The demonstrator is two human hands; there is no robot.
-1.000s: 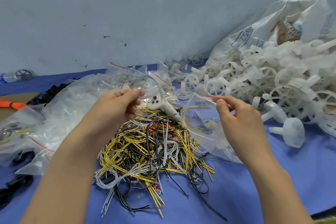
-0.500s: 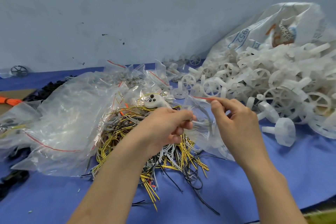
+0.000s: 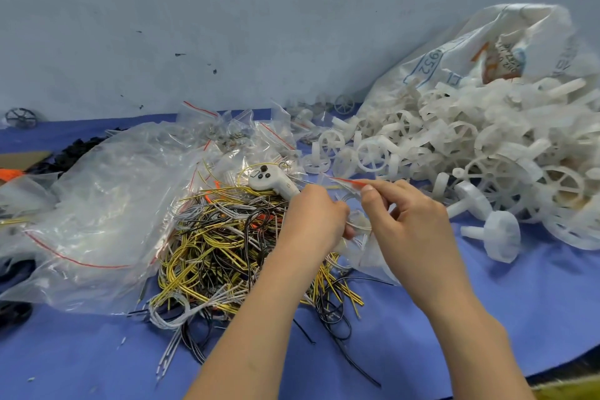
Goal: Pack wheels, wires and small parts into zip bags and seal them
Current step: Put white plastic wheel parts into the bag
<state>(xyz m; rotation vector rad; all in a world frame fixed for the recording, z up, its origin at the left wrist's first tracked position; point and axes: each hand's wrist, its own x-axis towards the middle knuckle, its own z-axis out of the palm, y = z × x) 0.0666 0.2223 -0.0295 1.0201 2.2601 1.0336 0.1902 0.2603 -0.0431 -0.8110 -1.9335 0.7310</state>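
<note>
From the head view, the right hand [image 3: 406, 224] pinches the red-striped mouth of a small zip bag [image 3: 363, 250] between thumb and forefinger, while the left hand [image 3: 311, 224], fingers curled, pushes into that mouth; what it grips I cannot tell. The bag hangs just right of the wire pile [image 3: 233, 243]. The risk, as I judge it, is a wire end snagging the strip or sticking out, so the seal will not close; a slack pinch could also let the thin film slip and spill its contents onto the pile. A white controller [image 3: 272, 182] lies on the pile's far edge, empty bags [image 3: 107, 204] left of it, white wheels [image 3: 487, 172] spilling from a sack [image 3: 454, 58] right of it, all on a blue cloth [image 3: 487, 318] against a pale scuffed wall [image 3: 227, 26].
</note>
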